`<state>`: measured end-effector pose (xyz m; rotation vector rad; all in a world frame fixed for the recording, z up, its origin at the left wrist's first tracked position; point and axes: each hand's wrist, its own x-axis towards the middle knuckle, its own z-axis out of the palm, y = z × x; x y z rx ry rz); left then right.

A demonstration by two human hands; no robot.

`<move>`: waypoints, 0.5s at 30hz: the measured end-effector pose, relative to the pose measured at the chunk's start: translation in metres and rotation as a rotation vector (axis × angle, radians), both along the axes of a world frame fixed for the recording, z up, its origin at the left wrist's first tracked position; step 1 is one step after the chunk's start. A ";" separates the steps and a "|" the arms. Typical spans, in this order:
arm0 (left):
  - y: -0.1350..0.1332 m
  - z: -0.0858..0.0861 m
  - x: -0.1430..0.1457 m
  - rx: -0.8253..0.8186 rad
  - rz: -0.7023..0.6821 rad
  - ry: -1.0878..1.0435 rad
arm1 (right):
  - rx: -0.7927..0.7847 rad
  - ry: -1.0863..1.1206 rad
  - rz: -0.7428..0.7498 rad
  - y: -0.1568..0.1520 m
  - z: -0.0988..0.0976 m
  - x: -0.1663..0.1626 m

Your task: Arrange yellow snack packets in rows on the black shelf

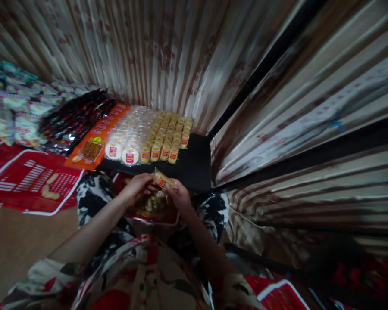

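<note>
One yellow snack packet (162, 178) was pinched near its ends by the fingers of the left hand (139, 187) and right hand (180, 197), above a red container (119, 184) of wrapped pieces between the person's knees. Just beyond, yellow packets (164, 138) stood in rows on a black tabletop (195, 161), beside round white packets (130, 156) and an orange snack bag (95, 144); dark packets (73, 122) lay farther left.

Held packet (162, 178) partly covered, its lettering blurred, white bags (29, 127) cut off left
</note>
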<state>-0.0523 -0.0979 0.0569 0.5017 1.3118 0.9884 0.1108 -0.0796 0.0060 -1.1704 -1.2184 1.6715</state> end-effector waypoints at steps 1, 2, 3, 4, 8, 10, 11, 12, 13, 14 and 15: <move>0.002 0.000 0.004 0.014 0.017 -0.017 | -0.015 0.006 -0.001 -0.001 0.002 0.001; 0.003 -0.001 0.009 0.028 0.029 -0.036 | -0.032 0.007 -0.001 -0.002 0.002 0.002; 0.004 -0.002 0.013 0.044 0.033 -0.045 | -0.041 0.003 -0.002 -0.003 0.002 0.003; 0.006 -0.003 0.017 0.061 0.029 -0.035 | -0.038 -0.009 -0.005 -0.004 0.001 0.004; 0.013 -0.008 0.027 0.178 -0.064 0.221 | 0.139 -0.163 -0.127 -0.001 -0.008 0.009; 0.018 -0.008 0.030 0.297 -0.157 0.408 | 0.320 -0.316 -0.196 0.003 -0.009 0.016; 0.022 -0.008 0.032 0.355 -0.209 0.492 | 0.404 -0.383 -0.207 0.005 -0.007 0.020; 0.026 -0.007 0.034 0.400 -0.262 0.567 | 0.467 -0.434 -0.203 0.007 -0.006 0.024; 0.031 -0.006 0.036 0.430 -0.307 0.633 | 0.501 -0.464 -0.194 0.009 -0.004 0.028; 0.035 -0.004 0.039 0.447 -0.344 0.689 | 0.509 -0.477 -0.191 0.011 -0.003 0.032; 0.040 -0.003 0.043 0.455 -0.369 0.735 | 0.500 -0.482 -0.200 0.013 -0.002 0.035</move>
